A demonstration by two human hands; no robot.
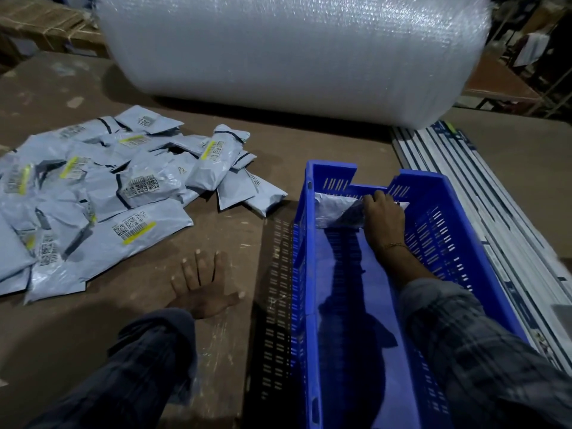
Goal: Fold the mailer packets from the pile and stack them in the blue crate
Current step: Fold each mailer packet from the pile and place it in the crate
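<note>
Head view: a folded packet goes into the far end of the blue crate (pixel 312 274).

The right hand (pixel 383 216) reaches inside the crate, its fingers curled over the top edge of a folded mailer packet (pixel 335 210) that stands against the crate's far wall. Left of the crate, the left hand (pixel 202 287) lies flat on the brown table (pixel 278 144), fingers spread and holding nothing. Further left of the crate lies the pile of grey mailer packets (pixel 93 193). Beyond the crate lies a large roll of bubble wrap (pixel 294 54).
</note>
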